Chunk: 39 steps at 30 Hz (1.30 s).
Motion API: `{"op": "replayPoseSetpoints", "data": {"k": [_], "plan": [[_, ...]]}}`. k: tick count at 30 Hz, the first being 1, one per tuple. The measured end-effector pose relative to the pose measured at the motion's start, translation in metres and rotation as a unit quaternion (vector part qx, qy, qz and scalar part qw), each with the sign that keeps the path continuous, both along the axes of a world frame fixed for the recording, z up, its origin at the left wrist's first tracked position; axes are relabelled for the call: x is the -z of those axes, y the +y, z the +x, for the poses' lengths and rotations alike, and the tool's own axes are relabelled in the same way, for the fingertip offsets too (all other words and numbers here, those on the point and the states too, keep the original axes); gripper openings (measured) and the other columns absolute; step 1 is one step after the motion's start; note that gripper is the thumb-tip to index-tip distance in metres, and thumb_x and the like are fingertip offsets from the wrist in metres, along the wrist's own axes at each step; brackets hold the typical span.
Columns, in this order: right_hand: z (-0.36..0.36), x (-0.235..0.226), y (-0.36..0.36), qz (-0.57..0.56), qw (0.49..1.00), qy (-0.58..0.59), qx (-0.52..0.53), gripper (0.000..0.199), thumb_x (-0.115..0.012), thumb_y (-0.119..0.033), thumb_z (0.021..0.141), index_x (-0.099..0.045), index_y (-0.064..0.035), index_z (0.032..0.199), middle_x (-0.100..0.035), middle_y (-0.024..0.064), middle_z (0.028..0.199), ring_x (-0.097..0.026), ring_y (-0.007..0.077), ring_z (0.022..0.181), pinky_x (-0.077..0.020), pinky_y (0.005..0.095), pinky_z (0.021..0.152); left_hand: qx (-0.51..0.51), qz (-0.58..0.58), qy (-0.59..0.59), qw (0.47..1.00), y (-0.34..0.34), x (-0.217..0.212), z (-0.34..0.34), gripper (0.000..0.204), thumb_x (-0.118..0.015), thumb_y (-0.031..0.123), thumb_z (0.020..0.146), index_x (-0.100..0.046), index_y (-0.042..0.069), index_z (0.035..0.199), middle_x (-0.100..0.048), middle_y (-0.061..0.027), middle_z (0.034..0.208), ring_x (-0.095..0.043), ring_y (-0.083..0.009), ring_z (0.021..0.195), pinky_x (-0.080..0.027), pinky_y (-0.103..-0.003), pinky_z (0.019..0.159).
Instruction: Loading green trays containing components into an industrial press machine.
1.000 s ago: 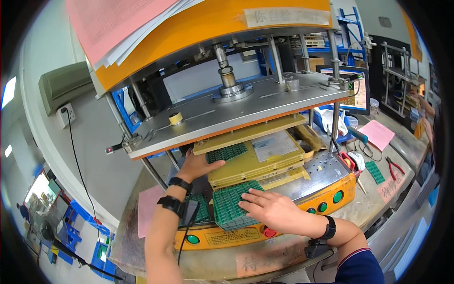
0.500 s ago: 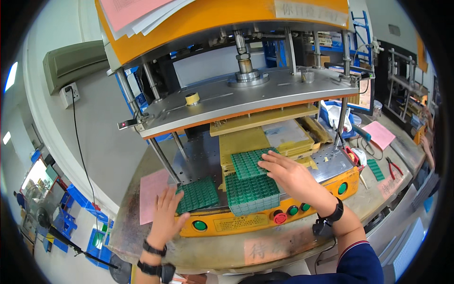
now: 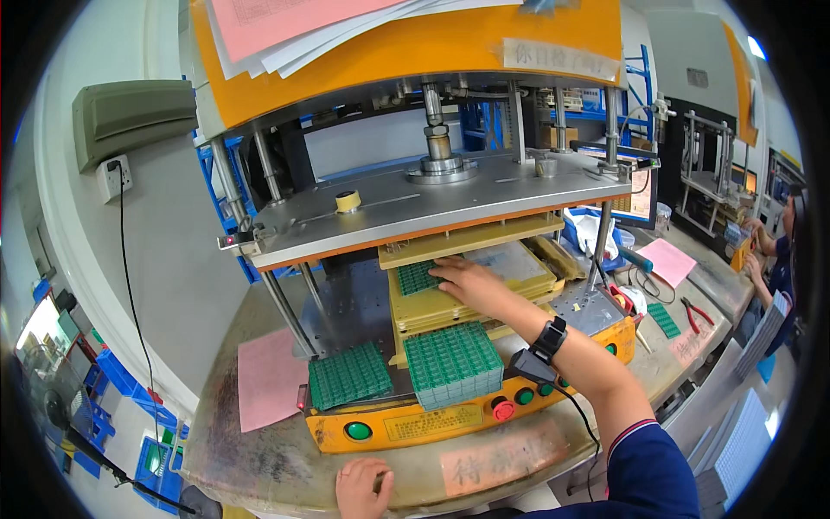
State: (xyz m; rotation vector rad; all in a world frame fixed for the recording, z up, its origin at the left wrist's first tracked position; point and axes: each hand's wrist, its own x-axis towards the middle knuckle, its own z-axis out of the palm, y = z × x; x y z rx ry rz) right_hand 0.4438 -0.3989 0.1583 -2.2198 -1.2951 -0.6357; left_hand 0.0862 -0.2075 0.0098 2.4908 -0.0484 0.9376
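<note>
right hand (image 3: pixel 462 281): fingers spread, lay flat on the green circuit panel (image 3: pixel 418 277) inside the press fixture (image 3: pixel 510 264)
left hand (image 3: pixel 363 487): loosely curled, rested empty on the bench (image 3: pixel 259 467) edge
green panel stack (image 3: pixel 452 363): sat just below the right wrist

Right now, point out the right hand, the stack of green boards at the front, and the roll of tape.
right hand (image 3: pixel 467 281), head view, back of the hand.
stack of green boards (image 3: pixel 454 359), head view, top face.
roll of tape (image 3: pixel 347 201), head view, outer rim.

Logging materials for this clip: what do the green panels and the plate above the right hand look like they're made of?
The stack of green panels looks like rigid circuit-board laminate, matte, gridded into small repeated units; the exact material is unclear. The press plate appears to be bare metal, probably aluminium or steel, grey with a dull brushed sheen. The right hand rests on a yellow-tan fixture, seemingly fibre-resin board.
</note>
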Motion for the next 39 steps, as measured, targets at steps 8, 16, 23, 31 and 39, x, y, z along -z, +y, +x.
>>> {"op": "replayPoseSetpoints", "data": {"k": [8, 16, 23, 31, 39], "plan": [[0.006, 0.004, 0.002, -0.013, 1.0, 0.0, 0.007, 0.035, -0.06, -0.023, 0.095, -0.064, -0.0088, 0.126, -0.055, 0.0139, 0.14, -0.049, 0.0331, 0.131, -0.045, 0.0431, 0.105, -0.003, 0.017, -0.004, 1.0, -0.002, 0.003, 0.0, 0.011, -0.069, 0.014, 0.086, -0.065, 0.007, 0.093, -0.067, -0.0121, 0.101, -0.061, -0.0333, 0.1, -0.046, -0.044, 0.088], [0.005, 0.003, 0.002, -0.018, 1.0, 0.001, 0.005, 0.034, -0.06, -0.025, 0.095, -0.065, -0.0103, 0.125, -0.056, 0.0118, 0.139, -0.051, 0.032, 0.128, -0.0457, 0.0429, 0.104, -0.017, 0.034, -0.002, 0.999, -0.004, 0.002, -0.001, 0.012, -0.07, 0.014, 0.086, -0.065, 0.008, 0.094, -0.066, -0.0114, 0.102, -0.061, -0.0328, 0.1, -0.046, -0.043, 0.088], [0.006, -0.001, 0.005, -0.056, 0.998, 0.017, 0.026, 0.034, -0.057, -0.03, 0.097, -0.066, -0.0098, 0.123, -0.057, 0.0126, 0.138, -0.051, 0.0313, 0.129, -0.0461, 0.0404, 0.104, -0.022, 0.031, 0.01, 0.999, -0.004, 0.005, -0.001, 0.011, -0.069, 0.015, 0.087, -0.065, 0.007, 0.093, -0.067, -0.0117, 0.1, -0.061, -0.0332, 0.099, -0.046, -0.044, 0.088], [-0.024, -0.02, -0.007, -0.08, 0.993, 0.046, 0.069, 0.035, -0.05, -0.038, 0.1, -0.065, -0.0128, 0.119, -0.06, 0.0062, 0.133, -0.049, 0.0276, 0.132, -0.0318, 0.0683, 0.106, -0.037, 0.031, 0.044, 0.998, -0.003, 0.0, -0.002, 0.012, -0.068, 0.016, 0.088, -0.065, 0.006, 0.093, -0.067, -0.0128, 0.097, -0.061, -0.0343, 0.095, -0.047, -0.044, 0.085], [-0.154, 0.011, -0.044, -0.033, 0.988, -0.114, -0.096, 0.03, -0.069, -0.029, 0.085, -0.065, -0.0066, 0.105, -0.067, 0.0056, 0.098, -0.063, 0.0227, 0.096, -0.0516, 0.0361, 0.081, -0.074, 0.077, 0.041, 0.993, -0.004, -0.001, 0.003, 0.027, -0.067, 0.02, 0.089, -0.061, 0.005, 0.111, -0.058, -0.0199, 0.122, -0.051, -0.0403, 0.116, -0.039, -0.051, 0.1]]}}
